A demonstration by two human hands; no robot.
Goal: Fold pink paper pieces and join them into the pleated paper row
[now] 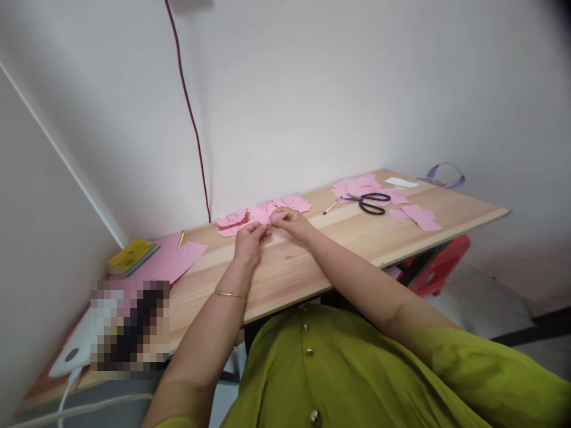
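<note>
Both my hands meet over the back of the wooden table, fingers closed on a small pink paper piece (280,216). My left hand (250,241) pinches its near left side, and my right hand (292,224) grips it from the right. Behind them, pink paper cutouts with jagged edges lie in a row by the wall: a left one (232,220) with a dark red band, and a right one (297,203) with faint drawn lines. My fingers partly hide the middle of the row.
Black-handled scissors (372,203) lie on loose pink paper pieces (357,185), with a pen (332,205) beside them. Farther right are more pink pieces (422,217) and a white strip (401,182). On the left are large pink sheets (190,257), a yellow book (131,255) and a white device (78,348).
</note>
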